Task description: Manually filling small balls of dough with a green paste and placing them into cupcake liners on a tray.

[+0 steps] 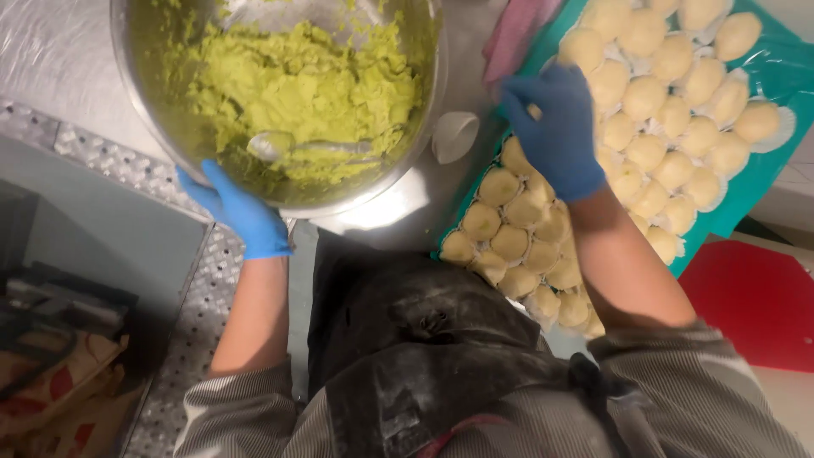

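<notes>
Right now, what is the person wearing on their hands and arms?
Both the left hand and the right hand wear blue disposable gloves ending at the wrist. Forearms are bare; grey, finely striped sleeves are pushed up near the elbows.

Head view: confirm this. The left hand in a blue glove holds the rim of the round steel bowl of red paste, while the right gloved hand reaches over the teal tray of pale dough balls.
One detail is wrong: the paste in the round steel bowl is light green, not red, as the head view shows. The rest stands: the left hand holds the rim, and the right hand is over the teal tray of pale dough balls.
</notes>
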